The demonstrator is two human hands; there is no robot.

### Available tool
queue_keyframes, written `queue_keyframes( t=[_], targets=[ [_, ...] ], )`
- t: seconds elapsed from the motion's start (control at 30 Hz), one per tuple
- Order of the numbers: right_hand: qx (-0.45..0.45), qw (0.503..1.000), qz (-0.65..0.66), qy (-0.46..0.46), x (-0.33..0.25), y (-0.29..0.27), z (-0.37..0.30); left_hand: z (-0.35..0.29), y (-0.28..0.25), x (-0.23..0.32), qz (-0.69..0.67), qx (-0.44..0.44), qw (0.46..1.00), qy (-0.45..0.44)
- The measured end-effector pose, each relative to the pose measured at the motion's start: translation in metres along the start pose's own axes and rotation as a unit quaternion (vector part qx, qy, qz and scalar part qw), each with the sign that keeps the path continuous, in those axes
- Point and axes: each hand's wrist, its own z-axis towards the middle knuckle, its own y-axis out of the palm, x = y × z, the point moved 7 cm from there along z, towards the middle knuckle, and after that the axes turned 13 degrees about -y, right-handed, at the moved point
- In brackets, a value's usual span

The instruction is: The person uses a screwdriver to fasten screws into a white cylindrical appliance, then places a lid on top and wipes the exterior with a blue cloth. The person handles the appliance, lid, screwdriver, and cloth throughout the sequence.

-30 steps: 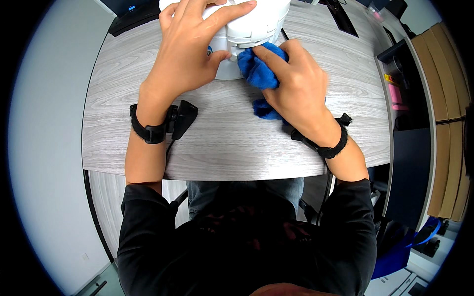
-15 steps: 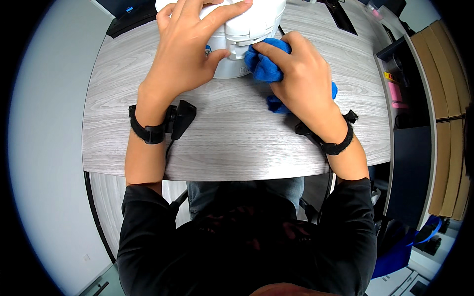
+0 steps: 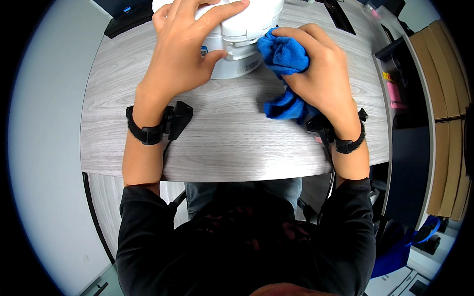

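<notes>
A white, rounded plastic appliance (image 3: 237, 69) with a lid and a front latch stands at the far middle of the desk; its top runs out of view. My left hand (image 3: 181, 54) rests on its lid, fingers spread, the thumb near the latch. Bunched in my right hand (image 3: 323, 64) is a blue cloth (image 3: 284, 53), just right of the appliance's front. Part of the cloth hangs down below the hand toward the desk. Each wrist carries a black strap with a small device.
The appliance stands on a grey wood-grain desk (image 3: 237, 143). A black object (image 3: 131, 22) lies at the far left corner. To the right, a shelf unit holds pink items (image 3: 394, 92), with cardboard boxes (image 3: 444, 74) beyond it. Cables run down from both wrist devices.
My right hand has drawn back to the right from the latch with the cloth, and more of the cloth now shows. My left hand has stayed on the lid.
</notes>
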Motion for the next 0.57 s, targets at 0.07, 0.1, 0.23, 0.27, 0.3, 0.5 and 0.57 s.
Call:
queue_keyframes(
  t=[0.07, 0.1, 0.23, 0.27, 0.3, 0.5, 0.57],
  targets=[
    [-0.011, 1.000, 0.002, 0.009, -0.001, 0.005, -0.001, 0.000, 0.000, 0.000, -0.003, -0.001, 1.000, 0.000],
    [-0.015, 1.000, -0.003, 0.005, -0.003, 0.006, -0.002, 0.000, 0.001, 0.001, -0.004, -0.001, 1.000, 0.001],
    [-0.013, 1.000, 0.012, -0.006, -0.008, 0.007, -0.001, 0.000, -0.001, 0.000, -0.003, 0.005, 1.000, 0.006],
    [-0.001, 1.000, 0.016, -0.025, -0.012, 0.006, 0.000, 0.001, -0.001, 0.001, -0.004, 0.003, 1.000, 0.006],
    [0.010, 0.999, 0.021, -0.043, -0.016, 0.004, 0.001, 0.001, 0.000, 0.001, -0.005, 0.000, 1.000, 0.005],
    [0.038, 0.996, 0.043, -0.068, -0.025, 0.015, 0.000, 0.000, 0.000, 0.002, -0.001, 0.002, 1.000, 0.002],
    [0.044, 0.996, 0.030, -0.077, -0.030, 0.017, 0.000, 0.000, 0.000, 0.001, -0.001, -0.003, 1.000, 0.000]
  ],
)
